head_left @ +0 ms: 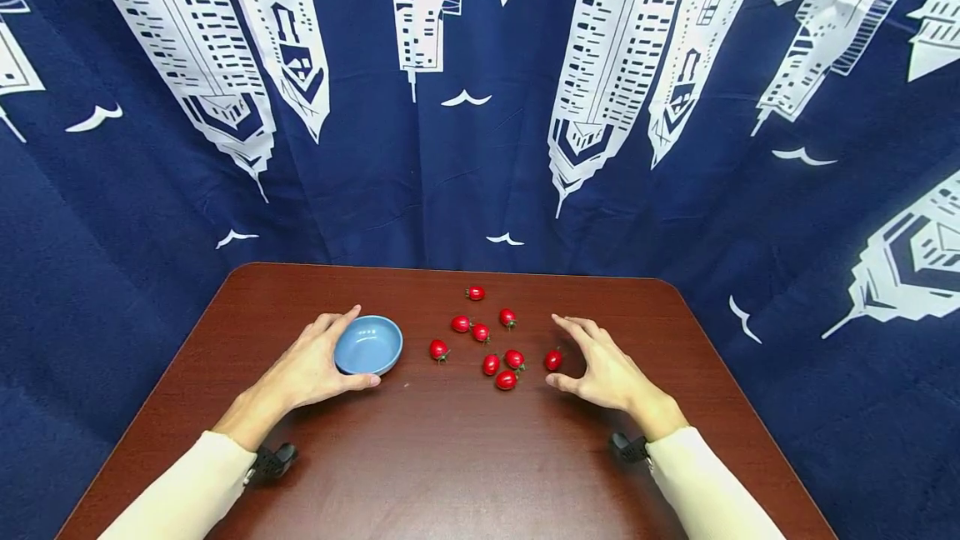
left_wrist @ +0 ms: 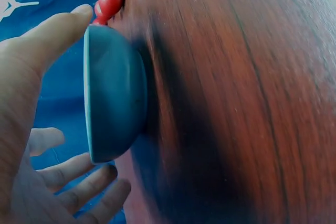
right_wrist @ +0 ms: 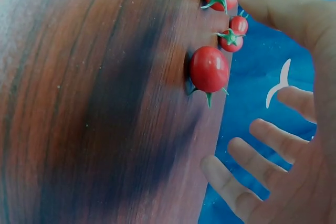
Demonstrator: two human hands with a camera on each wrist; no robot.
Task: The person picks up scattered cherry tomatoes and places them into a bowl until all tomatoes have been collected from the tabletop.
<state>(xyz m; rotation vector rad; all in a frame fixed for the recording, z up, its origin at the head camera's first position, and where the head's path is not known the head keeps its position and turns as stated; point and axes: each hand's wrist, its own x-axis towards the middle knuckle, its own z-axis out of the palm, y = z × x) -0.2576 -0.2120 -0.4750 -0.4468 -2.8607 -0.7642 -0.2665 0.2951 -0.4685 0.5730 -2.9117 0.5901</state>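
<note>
A small blue bowl [head_left: 367,343] stands upright on the left of the table, and nothing shows inside it. My left hand [head_left: 318,363] is spread beside it, thumb at the near side and fingers at the far left. In the left wrist view the thumb tip lies close to the rim of the bowl [left_wrist: 115,98]; whether it touches is unclear. My right hand [head_left: 609,372] is held with fingers apart, holding nothing. Between its thumb and fingers lies one red cherry tomato [head_left: 553,359], seen closer as the tomato [right_wrist: 209,70] with green sepals in the right wrist view.
Several more cherry tomatoes [head_left: 506,379] lie scattered over the middle of the brown wooden table [head_left: 450,465], one tomato [head_left: 476,293] close to the far edge. Behind the table hangs a dark blue curtain [head_left: 420,198] with white building prints.
</note>
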